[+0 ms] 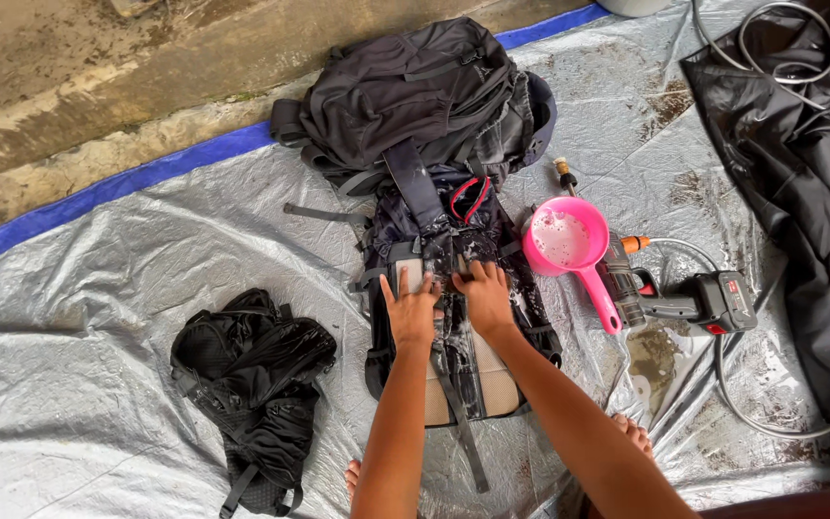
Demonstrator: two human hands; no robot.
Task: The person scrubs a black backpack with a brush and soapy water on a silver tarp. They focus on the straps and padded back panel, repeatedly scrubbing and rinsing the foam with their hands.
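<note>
Left hand (411, 309): flat and released, fingers spread, palm pressed down on the wet back panel of the backpack (439, 250), grasping nothing
Right hand (483, 296): also released and flat, fingers pointing away, touching the same panel just beside the left hand, nothing gripped
Backpack: big dark one, lying lengthwise on the tarp (98, 288) straight ahead, back panel up, top end away from the person, soapy foam around both hands, a grey strap running down between the forearms
Red cord (470, 195): a loop on the pack just beyond the fingertips
Scoop (569, 245): pink, handle toward the person, just right of the pack, cloudy water inside
Sprayer (694, 303): dark power tool with red trim, lying beside the scoop handle, a hose (799, 423) curling off to the right
Small bag (252, 384): black, crumpled, wet, well left of the hands on the tarp
Black sheet (799, 144): heaped at far right, another hose coil on top
Tarp: silver with a blue edge, muddy patches near the sprayer, concrete (98, 86) beyond it
Toes (634, 432): peeking out under the right forearm
</note>
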